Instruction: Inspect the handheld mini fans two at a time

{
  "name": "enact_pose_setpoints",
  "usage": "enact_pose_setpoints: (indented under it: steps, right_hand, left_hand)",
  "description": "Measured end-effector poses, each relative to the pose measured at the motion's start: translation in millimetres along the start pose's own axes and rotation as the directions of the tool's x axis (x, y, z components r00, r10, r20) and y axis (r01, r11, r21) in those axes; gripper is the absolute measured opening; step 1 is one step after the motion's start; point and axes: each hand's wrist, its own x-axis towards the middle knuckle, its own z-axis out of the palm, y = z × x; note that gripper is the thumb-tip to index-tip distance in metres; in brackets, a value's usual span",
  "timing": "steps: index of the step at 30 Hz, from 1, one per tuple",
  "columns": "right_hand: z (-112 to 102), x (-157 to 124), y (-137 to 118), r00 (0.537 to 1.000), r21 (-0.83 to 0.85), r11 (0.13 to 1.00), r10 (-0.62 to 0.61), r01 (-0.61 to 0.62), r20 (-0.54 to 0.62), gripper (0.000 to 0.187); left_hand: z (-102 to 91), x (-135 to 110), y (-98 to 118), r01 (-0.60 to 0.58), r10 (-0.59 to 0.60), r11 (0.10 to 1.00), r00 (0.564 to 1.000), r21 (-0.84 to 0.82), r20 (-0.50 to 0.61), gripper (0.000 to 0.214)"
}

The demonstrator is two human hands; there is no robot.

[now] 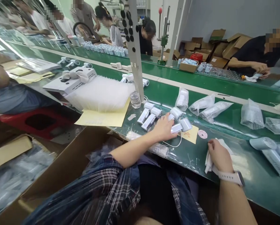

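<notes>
My left hand [163, 127] lies over a group of pale blue devices with round heads and flat handles. Its fingers are spread and touch the handles of a nearer device [186, 124] and of the one behind it [176, 113]; no firm grip shows. Left of that hand, two more such devices [151, 118] lie side by side. My right hand [221, 156], with a watch on the wrist, is closed on a white cloth [208, 161] at the bench's near edge. A yellow paper slip [192, 136] and a round pink sticker [202, 134] lie between the hands.
Bagged devices [204, 103] lie along the back of the bench, and unwrapped ones [263, 143] at the right. A metal post [135, 56], a clear jar [135, 100] and a stack of white foam sleeves [102, 93] stand left. Co-workers sit across the green conveyor [163, 76].
</notes>
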Motion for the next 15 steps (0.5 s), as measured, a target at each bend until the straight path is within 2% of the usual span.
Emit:
enact_pose_setpoints:
  steps: [3,6,9,12,15]
  right_hand:
    - [5.7,47.4,-41.0,0.981,0.08,0.978,-0.192,0.191,-0.004,0.028]
    - [19.4,67.5,-86.3,0.942,0.125,0.934,-0.33,0.335,-0.061,0.035]
    - [33.1,58.9,-113.4,0.913,0.148,0.903,-0.386,0.403,-0.129,0.031]
    - [38.1,37.1,-118.8,0.908,0.152,0.899,-0.388,0.411,-0.159,0.016]
    - [39.6,4.7,-122.3,0.914,0.131,0.909,-0.374,0.395,-0.157,0.021]
  left_hand:
    - [31.8,-17.1,-5.1,0.115,-0.114,0.993,0.993,0.022,-0.033,0.053]
    - [38.0,-19.8,-19.0,0.19,-0.187,0.981,0.978,0.027,-0.09,0.053]
    - [29.5,-21.9,-36.8,0.215,-0.209,0.976,0.97,0.038,-0.125,0.051]
    - [14.8,-26.3,-62.0,0.176,-0.163,0.984,0.958,0.034,-0.237,0.045]
    - [0.6,-28.7,-95.7,0.219,-0.194,0.976,0.883,0.008,-0.428,0.029]
